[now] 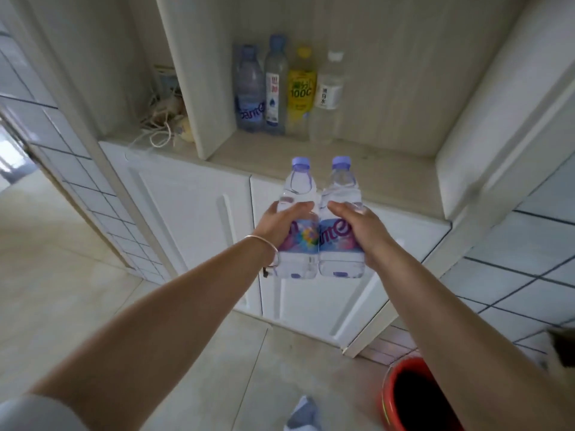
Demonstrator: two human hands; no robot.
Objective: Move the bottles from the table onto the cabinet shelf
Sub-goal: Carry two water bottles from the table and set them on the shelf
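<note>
Two bottles: held side by side in the air in front of the cabinet (193, 213), below the edge of its shelf (311, 157); flanks touching.
Cabinet: white, doors shut below the shelf; pale panelled back wall; an upright divider splits the shelf.
Floor (93, 275): pale tiles in front of the cabinet; a red bucket (413, 396) stands on it to the right, near the cabinet's corner.
Walls: white tiles with dark grout on both sides of the cabinet.
Shelf row: four bottles upright against the cabinet's back wall: purple-capped bottle (249, 88), tall clear bottle (275, 85), yellow bottle (301, 91), white-capped bottle (329, 94).
Left bay: tangled cord (158, 119) past the divider.
Left bottle (300, 188): long axis upright, purple cap pointing up toward the shelf.
Right bottle (342, 185): same, cap up, label facing the camera.
Left hand (280, 225): fingers wrapped round the left bottle's middle; bracelet (264, 244) on the wrist.
Right hand (361, 228): closed round the right bottle's middle.
</note>
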